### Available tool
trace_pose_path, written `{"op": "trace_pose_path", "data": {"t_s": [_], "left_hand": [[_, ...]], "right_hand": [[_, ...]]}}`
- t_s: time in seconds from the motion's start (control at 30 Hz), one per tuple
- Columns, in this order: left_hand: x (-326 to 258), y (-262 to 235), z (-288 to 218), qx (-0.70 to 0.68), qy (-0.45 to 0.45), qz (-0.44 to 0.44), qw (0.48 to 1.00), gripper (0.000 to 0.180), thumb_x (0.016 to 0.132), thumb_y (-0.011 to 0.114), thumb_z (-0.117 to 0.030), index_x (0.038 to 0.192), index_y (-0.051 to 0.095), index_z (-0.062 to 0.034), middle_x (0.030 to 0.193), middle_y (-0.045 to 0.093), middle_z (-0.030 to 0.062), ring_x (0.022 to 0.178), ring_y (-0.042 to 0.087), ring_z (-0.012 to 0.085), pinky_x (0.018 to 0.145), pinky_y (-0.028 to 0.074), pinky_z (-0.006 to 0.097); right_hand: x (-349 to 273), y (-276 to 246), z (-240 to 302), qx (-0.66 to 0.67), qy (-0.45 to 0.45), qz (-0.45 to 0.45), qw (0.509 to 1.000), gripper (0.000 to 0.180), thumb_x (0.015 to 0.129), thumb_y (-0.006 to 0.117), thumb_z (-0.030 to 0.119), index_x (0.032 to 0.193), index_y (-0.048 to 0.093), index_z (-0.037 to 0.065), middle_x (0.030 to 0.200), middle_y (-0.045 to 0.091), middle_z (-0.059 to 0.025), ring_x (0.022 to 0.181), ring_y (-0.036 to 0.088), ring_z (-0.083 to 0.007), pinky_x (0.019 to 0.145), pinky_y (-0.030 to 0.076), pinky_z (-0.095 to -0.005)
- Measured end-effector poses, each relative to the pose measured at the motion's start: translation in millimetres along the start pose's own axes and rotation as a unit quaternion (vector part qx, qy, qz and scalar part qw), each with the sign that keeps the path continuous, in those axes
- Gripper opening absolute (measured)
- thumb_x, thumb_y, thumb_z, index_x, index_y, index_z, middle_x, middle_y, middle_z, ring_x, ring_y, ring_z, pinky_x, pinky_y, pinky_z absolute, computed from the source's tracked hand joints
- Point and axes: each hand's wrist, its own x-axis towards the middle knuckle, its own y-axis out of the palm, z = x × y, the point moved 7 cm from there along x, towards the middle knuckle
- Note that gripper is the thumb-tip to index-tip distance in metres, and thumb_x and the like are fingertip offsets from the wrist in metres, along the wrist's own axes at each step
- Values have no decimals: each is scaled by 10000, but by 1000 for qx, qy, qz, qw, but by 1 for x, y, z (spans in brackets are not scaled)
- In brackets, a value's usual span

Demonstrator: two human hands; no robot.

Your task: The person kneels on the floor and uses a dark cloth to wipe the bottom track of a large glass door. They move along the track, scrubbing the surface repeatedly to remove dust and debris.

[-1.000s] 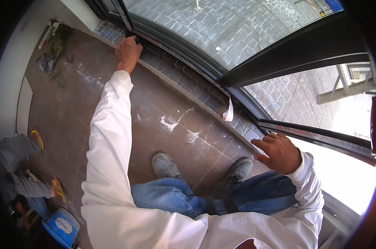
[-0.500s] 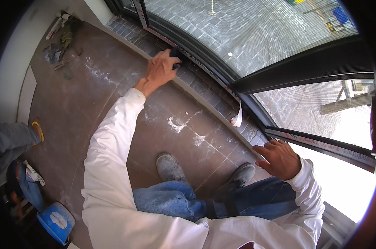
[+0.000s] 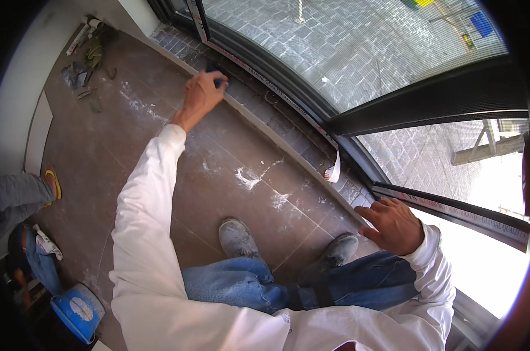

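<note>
While I look down from the head view, my left hand [image 3: 202, 93] reaches far forward along the white-sleeved arm, its fingers curled shut around a small dark object [image 3: 219, 77] that sits at the raised grey stone sill [image 3: 288, 126] below the window. What the object is I cannot tell; only a dark corner shows past my knuckles. My right hand [image 3: 394, 225] rests with fingers spread apart and flat against the lower end of the dark metal window frame [image 3: 452, 207], holding nothing. A loose strip of white protective tape [image 3: 334, 171] hangs off the frame between my hands. Below me my two dusty grey shoes [image 3: 237, 237] stand on the brown floor tiles [image 3: 159, 175], streaked with white powder. A blue bucket [image 3: 78, 310] sits at lower left.
</note>
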Motion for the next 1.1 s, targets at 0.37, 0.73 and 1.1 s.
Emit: {"op": "trace_pose_path", "data": {"t_s": [0.37,0.73,1.1], "left_hand": [[64,-35,54,68,-146,-103,982,285,910,687,-375,1086,769,-167,1045,733,192,1024,683,395,859,537,468],[25,-1,-10,40,24,5,999,220,842,757,-285,1049,782,-214,1119,706,216,1025,680,398,870,545,456],[62,-9,23,48,-125,-62,989,231,823,694,-247,1007,762,-125,1026,722,198,990,679,404,843,539,477]], "right_hand": [[-5,3,-9,-11,16,-8,1000,455,885,748,306,1266,629,86,911,687,-128,973,653,-313,860,495,-430],[13,9,0,10,-23,23,999,424,898,730,285,1249,631,67,935,688,-131,979,648,-321,873,487,-436],[5,11,-10,1,15,14,1000,433,901,735,297,1267,644,85,911,681,-114,926,647,-316,842,480,-436]]}}
